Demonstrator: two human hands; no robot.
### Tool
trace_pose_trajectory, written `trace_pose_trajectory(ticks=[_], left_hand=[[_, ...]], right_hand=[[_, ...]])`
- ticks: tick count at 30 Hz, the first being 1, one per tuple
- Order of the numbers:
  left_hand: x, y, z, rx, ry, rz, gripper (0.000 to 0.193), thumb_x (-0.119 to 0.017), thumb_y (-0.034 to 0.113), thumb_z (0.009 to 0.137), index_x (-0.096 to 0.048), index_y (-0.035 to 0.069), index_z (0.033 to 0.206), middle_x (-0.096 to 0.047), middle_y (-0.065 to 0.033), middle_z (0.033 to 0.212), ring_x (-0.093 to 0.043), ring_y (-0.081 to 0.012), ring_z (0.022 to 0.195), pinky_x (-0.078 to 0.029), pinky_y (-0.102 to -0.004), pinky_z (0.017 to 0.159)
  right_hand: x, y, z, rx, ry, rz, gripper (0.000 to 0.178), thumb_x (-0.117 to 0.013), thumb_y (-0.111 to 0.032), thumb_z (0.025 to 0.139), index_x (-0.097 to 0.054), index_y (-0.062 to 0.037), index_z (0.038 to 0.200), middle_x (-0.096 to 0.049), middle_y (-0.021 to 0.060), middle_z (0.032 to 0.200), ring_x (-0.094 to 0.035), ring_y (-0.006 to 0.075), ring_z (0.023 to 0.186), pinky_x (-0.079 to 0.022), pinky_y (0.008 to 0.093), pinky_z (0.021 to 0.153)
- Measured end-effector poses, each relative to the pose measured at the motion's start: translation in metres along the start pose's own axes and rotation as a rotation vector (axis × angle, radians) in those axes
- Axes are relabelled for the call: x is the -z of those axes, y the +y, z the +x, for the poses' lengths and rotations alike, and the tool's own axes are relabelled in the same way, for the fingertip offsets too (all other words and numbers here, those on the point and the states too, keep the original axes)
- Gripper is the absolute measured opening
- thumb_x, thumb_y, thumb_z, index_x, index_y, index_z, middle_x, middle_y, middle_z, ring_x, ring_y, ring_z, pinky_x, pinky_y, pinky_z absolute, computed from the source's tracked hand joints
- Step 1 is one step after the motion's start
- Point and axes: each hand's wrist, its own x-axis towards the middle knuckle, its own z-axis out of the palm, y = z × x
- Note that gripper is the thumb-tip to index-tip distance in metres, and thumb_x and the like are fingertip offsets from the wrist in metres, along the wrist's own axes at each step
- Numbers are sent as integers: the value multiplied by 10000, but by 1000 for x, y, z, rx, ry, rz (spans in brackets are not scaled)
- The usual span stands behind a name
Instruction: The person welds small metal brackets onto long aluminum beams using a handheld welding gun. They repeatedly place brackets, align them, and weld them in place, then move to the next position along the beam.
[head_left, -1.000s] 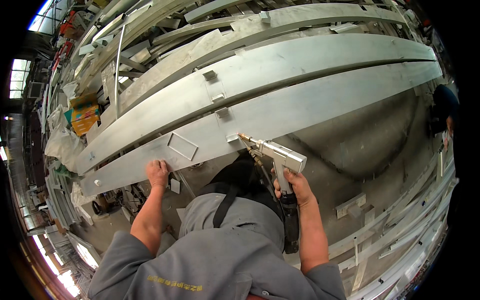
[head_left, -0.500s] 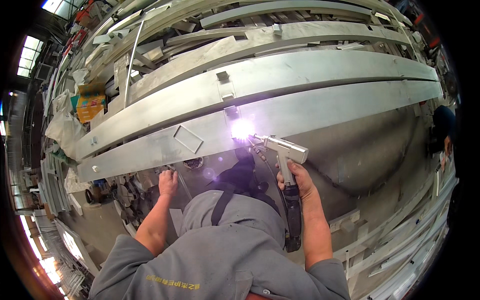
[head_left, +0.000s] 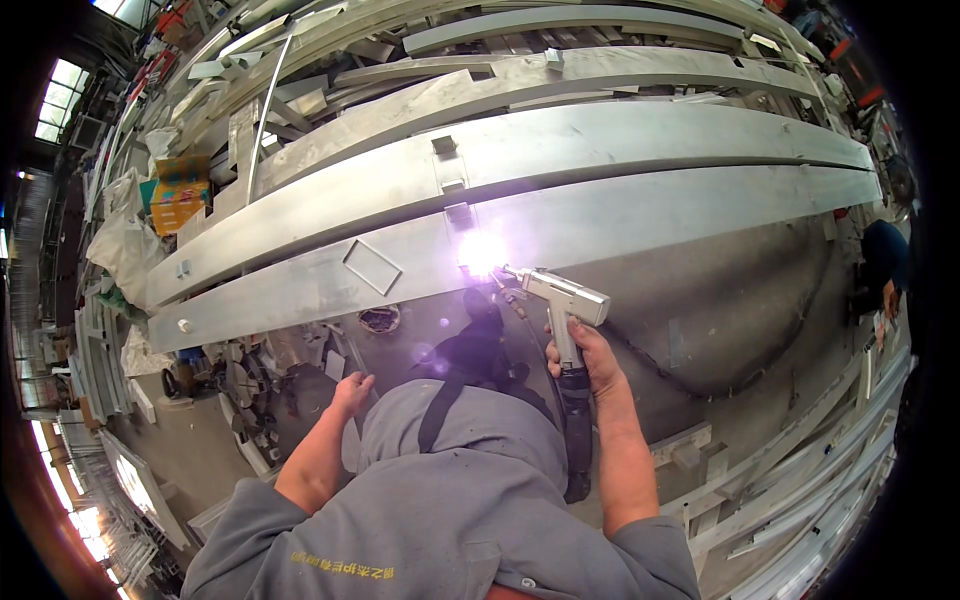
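My right hand (head_left: pixel 592 358) is wrapped round the grip of a silver handheld welding gun (head_left: pixel 566 296). At the gun's tip a violet-white glare covers a spot on the near long metal beam (head_left: pixel 620 215) and hides the exact contact. Beside that glare, on the beam, is a small metal bracket (head_left: pixel 458 213). A thin rectangular metal frame (head_left: pixel 372 268) lies further left on the same beam. My left hand (head_left: pixel 351 396) is low by my waist, fingers curled closed next to a thin rod; whether it grips the rod is unclear.
A second long beam (head_left: pixel 600 135) runs parallel just behind, with stacked metal profiles beyond. A round container (head_left: pixel 379 320) sits below the near beam. A dark hose (head_left: pixel 690 385) curves over the floor at right. Another person (head_left: pixel 885 262) is at the far right edge.
My left hand has drawn down and slightly right toward my waist, away from the beam's near edge. The welding gun and its glare have shifted only slightly left in view.
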Motion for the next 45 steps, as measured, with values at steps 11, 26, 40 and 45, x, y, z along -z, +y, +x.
trace_pose_trajectory(ticks=[11,26,40,45], left_hand=[[-25,-53,37,-6,40,-153,469,-635,466,956,-659,-3,956,-680,-146,780,-652,-257,726,-517,-399,697],[-27,-36,16,123,-55,-302,414,-665,397,967,-637,-5,873,-647,-85,731,-594,-181,663,-500,-363,644],[-20,-15,41,-3,-68,-75,424,-669,415,953,-684,-8,939,-693,-124,769,-661,-222,718,-527,-389,686],[-4,25,21,-49,-53,-55,420,-679,411,946,-692,-8,975,-693,-131,782,-661,-228,731,-528,-398,693]], right_hand=[[-1,7,-13,62,-31,32,457,-585,-383,1038,-590,27,1239,-639,123,755,-655,234,584,-544,329,537],[-1,1,4,-13,-14,78,462,-593,-407,1030,-597,34,1169,-637,126,744,-655,227,571,-548,323,531],[1,6,4,18,-21,67,514,-601,-438,1016,-577,55,1158,-616,140,734,-641,234,571,-548,324,521],[3,6,-1,12,-17,42,520,-581,-447,1026,-575,53,1170,-626,137,733,-648,234,570,-537,314,522]])
